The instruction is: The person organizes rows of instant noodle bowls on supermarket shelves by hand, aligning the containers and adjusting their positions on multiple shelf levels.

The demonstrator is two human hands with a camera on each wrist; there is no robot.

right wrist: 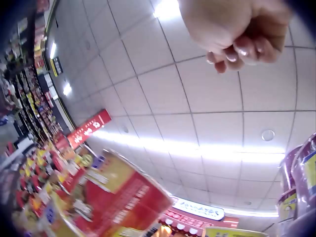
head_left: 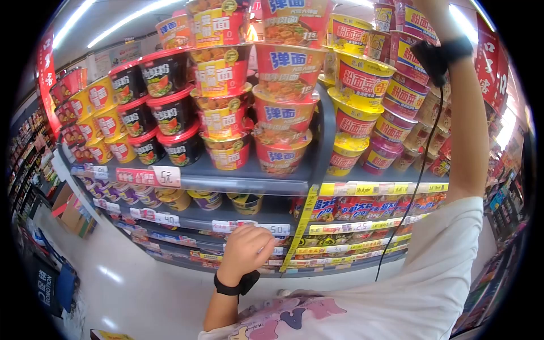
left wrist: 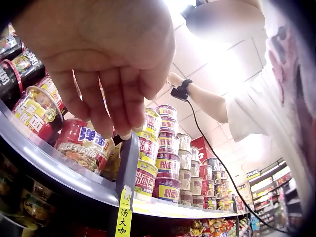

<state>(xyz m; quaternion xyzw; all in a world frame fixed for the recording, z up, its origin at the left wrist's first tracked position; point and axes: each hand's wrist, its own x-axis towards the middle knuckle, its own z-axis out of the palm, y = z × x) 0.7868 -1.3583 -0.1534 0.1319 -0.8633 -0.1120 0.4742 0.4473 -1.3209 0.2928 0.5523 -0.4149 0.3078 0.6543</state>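
Note:
My left hand (head_left: 246, 249) is in front of the shelves, below the top shelf's price strip. In the left wrist view its relaxed fingers (left wrist: 111, 94) hang with nothing in them, overlapping a red instant noodle cup (left wrist: 84, 145) behind. Raised high at the right, my right hand (head_left: 442, 20) is partly cut off by the head view's top edge, near stacked pink noodle cups (head_left: 411, 54). The right wrist view shows that hand (right wrist: 242, 34) against the ceiling, its fingers curled in and holding nothing visible. A red and yellow noodle cup (right wrist: 123, 197) appears tilted below it.
Tall stacks of noodle cups, black ones (head_left: 164, 73) and yellow ones (head_left: 354, 85) among them, line the top shelf (head_left: 255, 184). A dark upright divider (head_left: 326, 136) splits it. Lower shelves hold bowls and packets. A black cable (head_left: 422, 170) hangs from the right wristband.

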